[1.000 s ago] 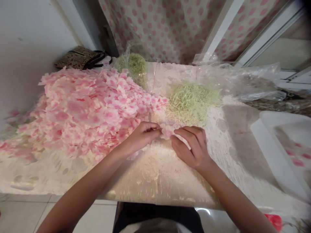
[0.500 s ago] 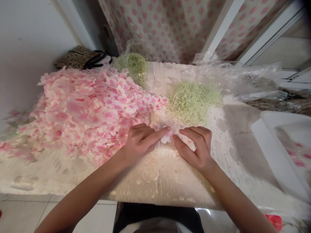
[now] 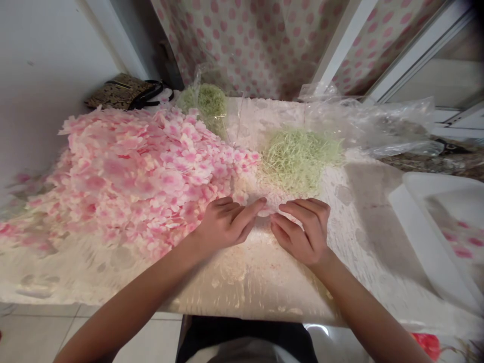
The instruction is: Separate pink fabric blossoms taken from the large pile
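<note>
Between my two hands, a pale pink fabric flower [image 3: 265, 212] is held low over the table, seen nearly edge-on. My left hand [image 3: 231, 222] is closed and pinches its left side with the fingertips; the thumb's contact is partly hidden. From the other side, my right hand [image 3: 305, 228] pinches at the flower's right edge, thumb and forefinger close together. Left of my hands spreads a large heap of pink and white fabric flowers [image 3: 151, 171]. Just beyond them lies a loose pile of thin pale green pieces [image 3: 300, 156].
At the right stands a white plastic tub [image 3: 419, 222] with pink flowers inside. Clear plastic bags [image 3: 370, 123] lie along the back right. A bag of green pieces [image 3: 209, 103] and a snakeskin-patterned handbag [image 3: 123, 92] are at the back left. The table's front edge [image 3: 260, 315] is near my body.
The flower has turned from showing its face to nearly edge-on. My left hand has shifted slightly right and my right fingertips have drawn closer together at the flower.
</note>
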The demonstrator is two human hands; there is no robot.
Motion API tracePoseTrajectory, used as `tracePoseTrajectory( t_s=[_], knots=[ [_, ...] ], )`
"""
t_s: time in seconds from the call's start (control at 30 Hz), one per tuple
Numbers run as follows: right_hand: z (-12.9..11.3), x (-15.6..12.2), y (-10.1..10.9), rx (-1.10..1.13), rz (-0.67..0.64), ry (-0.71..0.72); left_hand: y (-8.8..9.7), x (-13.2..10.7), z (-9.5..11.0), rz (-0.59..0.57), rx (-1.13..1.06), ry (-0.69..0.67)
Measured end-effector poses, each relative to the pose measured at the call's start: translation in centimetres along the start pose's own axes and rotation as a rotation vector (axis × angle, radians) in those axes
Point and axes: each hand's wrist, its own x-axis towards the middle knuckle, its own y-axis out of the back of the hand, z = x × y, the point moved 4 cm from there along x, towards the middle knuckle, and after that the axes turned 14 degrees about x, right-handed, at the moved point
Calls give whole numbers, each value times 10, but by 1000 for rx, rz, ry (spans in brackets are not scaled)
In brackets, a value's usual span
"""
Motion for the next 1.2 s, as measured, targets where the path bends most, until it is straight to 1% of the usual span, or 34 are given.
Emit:
tracePoseTrajectory(
  t_s=[0.13,0.27,0.33,0.43,0.5,0.53,0.57,0.6,0.63,0.73,0.8,0.83,0.9,1.03,1.1,1.2],
  knots=[
    [-1,0,-1,9,-8,2,-2,0,2,-39,-37,5],
    [0,-1,-1,25,-25,-29,-4,-1,2,-75,-133,90],
    [1,-2,-1,31,-24,-49,-5,-1,0,-118,-249,205],
    [6,-6,0,38,-4,-96,-12,-4,-6,-245,-445,476],
    [10,-8,0,36,12,-136,-16,-7,-10,-313,-486,605],
    [11,-8,0,35,22,-154,-17,-9,-11,-329,-472,631],
    [13,-8,0,33,34,-170,-18,-9,-12,-333,-438,626],
    [14,-8,0,33,48,-184,-17,-9,-12,-323,-384,590],
    [15,-8,1,33,67,-197,-16,-9,-13,-288,-316,530],
    [17,-6,2,28,126,-251,-11,-8,-10,-122,-108,311],
    [18,-5,3,31,150,-281,-10,-9,-9,-46,-53,230],
    [18,-5,3,38,152,-290,-10,-9,-9,-31,-58,222],
    [18,-6,3,66,137,-297,-10,-10,-9,-19,-101,251],
    [18,-8,1,95,121,-287,-12,-9,-10,-75,-220,358],
    [17,-9,0,89,126,-276,-11,-8,-9,-78,-250,365],
    [18,-10,0,95,130,-269,-10,-7,-8,-21,-251,335]
  ],
)
